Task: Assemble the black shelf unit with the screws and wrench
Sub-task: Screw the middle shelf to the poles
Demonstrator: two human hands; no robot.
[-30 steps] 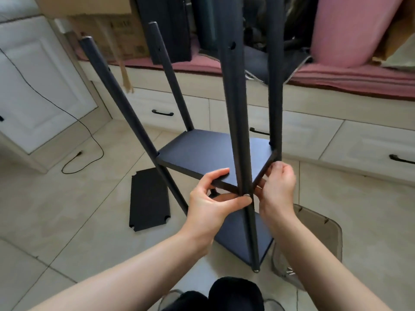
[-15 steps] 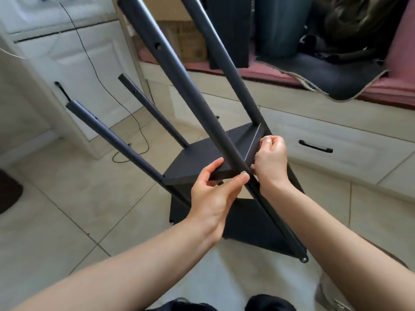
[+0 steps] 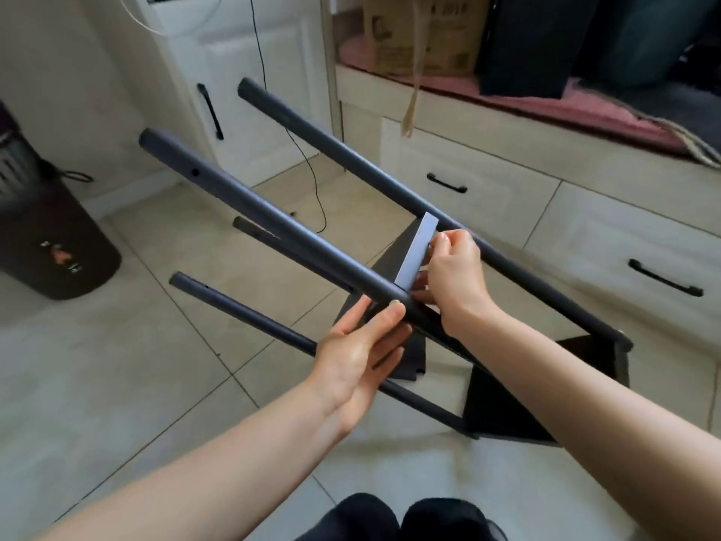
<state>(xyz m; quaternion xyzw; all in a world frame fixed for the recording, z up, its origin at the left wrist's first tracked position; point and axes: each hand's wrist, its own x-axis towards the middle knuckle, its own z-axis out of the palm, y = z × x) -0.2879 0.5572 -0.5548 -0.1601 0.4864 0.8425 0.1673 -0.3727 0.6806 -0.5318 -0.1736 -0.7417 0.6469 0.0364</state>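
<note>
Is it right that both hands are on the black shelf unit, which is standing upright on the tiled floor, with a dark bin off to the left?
Not quite. In the head view the black shelf unit is tipped far over, its poles slanting up to the left, not standing upright. The rest holds: the left hand and right hand are both on it, over the tiled floor, with the dark bin at left.

Dark bin (image 3: 47, 244) at left; cardboard box (image 3: 423, 33) on pink-cushioned bench (image 3: 585, 107).
</note>
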